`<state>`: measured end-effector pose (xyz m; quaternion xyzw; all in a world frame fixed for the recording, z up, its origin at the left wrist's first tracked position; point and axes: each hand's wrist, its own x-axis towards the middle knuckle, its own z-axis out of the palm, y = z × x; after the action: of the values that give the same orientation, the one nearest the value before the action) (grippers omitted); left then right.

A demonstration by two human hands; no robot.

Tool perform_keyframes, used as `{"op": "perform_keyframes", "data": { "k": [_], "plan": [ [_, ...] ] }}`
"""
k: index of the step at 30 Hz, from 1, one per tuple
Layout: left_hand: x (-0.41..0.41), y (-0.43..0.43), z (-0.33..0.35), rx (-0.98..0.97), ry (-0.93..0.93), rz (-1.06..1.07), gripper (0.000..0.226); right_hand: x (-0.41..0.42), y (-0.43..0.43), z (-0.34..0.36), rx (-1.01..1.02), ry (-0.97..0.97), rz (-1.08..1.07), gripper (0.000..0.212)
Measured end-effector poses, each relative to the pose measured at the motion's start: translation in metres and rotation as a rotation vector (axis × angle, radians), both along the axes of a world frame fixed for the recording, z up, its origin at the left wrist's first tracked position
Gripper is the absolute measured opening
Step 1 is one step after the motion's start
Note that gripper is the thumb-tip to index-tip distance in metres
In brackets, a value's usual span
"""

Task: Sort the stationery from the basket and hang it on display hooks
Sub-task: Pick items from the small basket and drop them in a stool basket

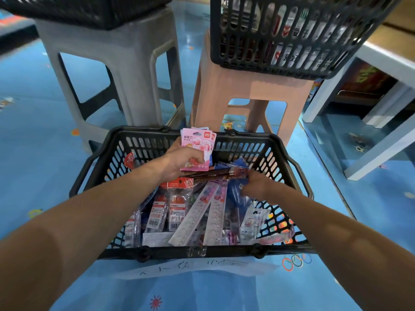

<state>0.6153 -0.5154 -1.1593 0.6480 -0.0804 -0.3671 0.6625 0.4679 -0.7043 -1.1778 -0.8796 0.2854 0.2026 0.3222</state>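
The blue floor (33, 153) with cartoon prints carries everything here. Behind the black plastic lattice basket (224, 251), to its left, stands a grey plastic stool (134, 63). Over the far rim of this basket the left hand (182, 161) grasps a small stack of pink sharpener cards (197, 142), probably gathered as one sort for one hook. Inside the basket lie mixed packets, among them two pale long rulers (195, 216). At its right side the right hand (258, 185) curls its fingers at a blue packet (233, 194); whether it already pinches, I cannot tell.
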Motion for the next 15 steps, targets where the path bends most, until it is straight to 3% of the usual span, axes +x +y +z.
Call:
{"op": "perform_keyframes", "data": {
  "k": [2,5,8,12,15],
  "plan": [
    [0.0,-0.001,-0.001,-0.009,0.008,0.015,0.081,-0.004,-0.006,-0.015,0.005,0.012,0.033,0.054],
    [0.0,-0.003,-0.005,-0.001,0.004,0.012,0.085,-0.017,-0.002,0.007,0.037,0.077,0.086,0.058],
    [0.0,-0.004,-0.006,0.005,-0.015,0.005,0.074,-0.023,-0.007,0.021,0.212,0.145,0.021,0.063],
    [0.001,-0.006,-0.008,-0.015,0.009,-0.008,0.075,-0.018,0.002,0.034,0.468,0.216,0.009,0.04],
    [0.001,-0.005,-0.009,-0.004,0.008,-0.018,0.076,-0.014,0.003,0.033,0.488,0.187,-0.005,0.04]
  ]
}}
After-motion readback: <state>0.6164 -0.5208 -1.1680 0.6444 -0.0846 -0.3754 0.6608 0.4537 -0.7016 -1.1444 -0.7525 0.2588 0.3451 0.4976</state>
